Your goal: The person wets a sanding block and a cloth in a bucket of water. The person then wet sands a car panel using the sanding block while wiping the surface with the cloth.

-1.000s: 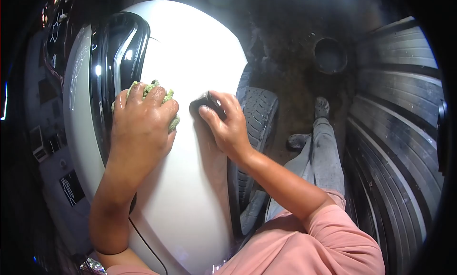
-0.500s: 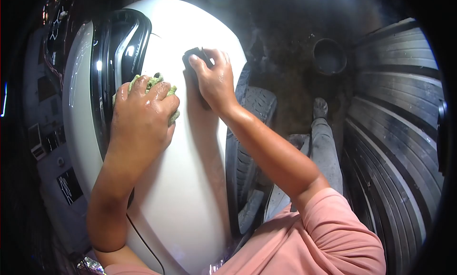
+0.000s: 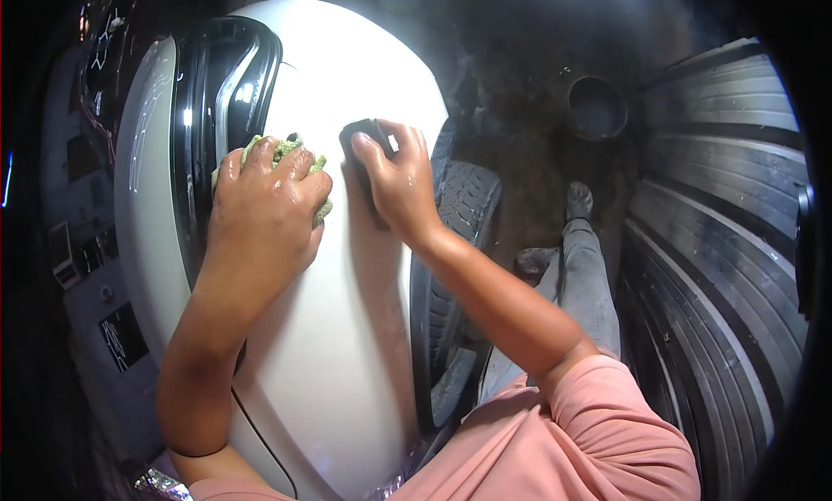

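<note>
My left hand (image 3: 264, 202) is closed on a wet, crumpled green cloth (image 3: 314, 165), resting on the white car panel (image 3: 325, 328) beside the taillight or headlight (image 3: 247, 85); the frame does not show which. To its right, my right hand (image 3: 403, 176) grips a long dark sanding block (image 3: 355, 137), thumb on top and fingers along the far side. The block lies against the curved white surface, its lower part partly hidden behind the hand. Both hands look wet.
A tire (image 3: 468, 202) sits under the panel's right edge. A dark bucket (image 3: 596, 108) stands on the wet floor. Ribbed metal sheeting (image 3: 719, 232) lines the right side. My leg (image 3: 589, 276) is between it and the tire.
My right hand has slid the sanding block down the panel, toward my body. My left hand stays on the cloth at nearly the same place. One foot has come into clearer view.
</note>
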{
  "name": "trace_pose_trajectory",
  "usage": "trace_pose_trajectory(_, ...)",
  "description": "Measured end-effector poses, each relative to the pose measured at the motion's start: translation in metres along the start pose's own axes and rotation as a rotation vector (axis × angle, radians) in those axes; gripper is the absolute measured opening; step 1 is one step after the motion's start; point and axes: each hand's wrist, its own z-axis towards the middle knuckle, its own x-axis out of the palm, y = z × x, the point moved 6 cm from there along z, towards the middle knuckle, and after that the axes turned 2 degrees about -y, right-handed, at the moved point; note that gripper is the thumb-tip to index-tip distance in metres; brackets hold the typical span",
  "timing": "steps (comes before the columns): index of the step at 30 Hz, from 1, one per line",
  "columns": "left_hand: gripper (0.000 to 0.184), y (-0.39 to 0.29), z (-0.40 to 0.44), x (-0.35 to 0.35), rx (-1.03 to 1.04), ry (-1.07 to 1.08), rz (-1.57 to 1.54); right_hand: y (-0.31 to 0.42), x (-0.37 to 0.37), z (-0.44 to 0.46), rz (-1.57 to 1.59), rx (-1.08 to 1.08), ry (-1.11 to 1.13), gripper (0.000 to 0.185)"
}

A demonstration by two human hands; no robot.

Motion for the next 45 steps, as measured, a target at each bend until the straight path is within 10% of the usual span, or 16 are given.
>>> trace_pose_trajectory(45, 0.031, -0.005, 0.007, -0.005, 0.015, 0.033, 0.019, 0.009, 0.002, 0.018, -0.035, -0.184, 0.13, 0.044)
